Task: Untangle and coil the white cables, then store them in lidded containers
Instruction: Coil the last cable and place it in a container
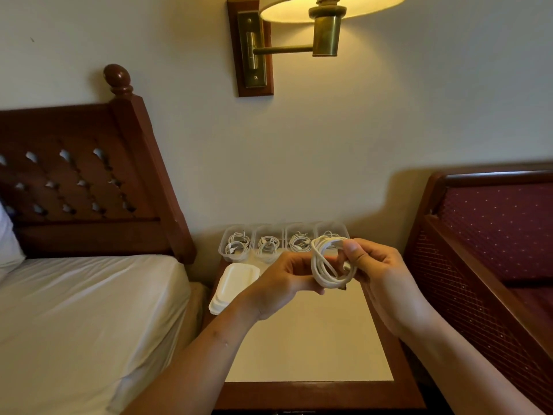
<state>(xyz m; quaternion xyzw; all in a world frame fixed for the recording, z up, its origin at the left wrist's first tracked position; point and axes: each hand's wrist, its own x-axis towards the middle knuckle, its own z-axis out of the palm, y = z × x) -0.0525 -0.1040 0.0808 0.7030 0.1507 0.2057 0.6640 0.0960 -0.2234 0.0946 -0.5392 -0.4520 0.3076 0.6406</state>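
- Now, dead centre of the frame, the white cable coil [330, 265] is wound into several loose loops and held in the air above the nightstand [308, 348], touching nothing but the hands.
- From the lower left comes the left hand [281, 283], fingers curled, thumb and fingertips pinching the coil's left edge.
- Opposite it, the right hand [377, 271] grips the coil's right side, thumb pressed over the top of the loops and the other fingers curled behind them.
- Just behind the hands, four clear containers [223, 250] stand side by side in a row along the back edge of the nightstand, against the wall, all without lids.
- Each of the left three holds one of the stored cables [268, 244], coiled; the right-most container is partly hidden behind the held coil.
- Just left of the left hand, a stack of white lids [232, 287] lies on the nightstand's left side, in front of the row.
- Left of the frame: a bed [74, 310] under a white sheet, a dark carved wooden headboard [83, 187], and a pillow [7, 244] at the very edge.
- Top centre, a lit brass wall lamp [299, 13] hangs on the pale wall.
- Far right, a wooden upholstered seat [493, 235] in dotted dark red sits beside the nightstand.
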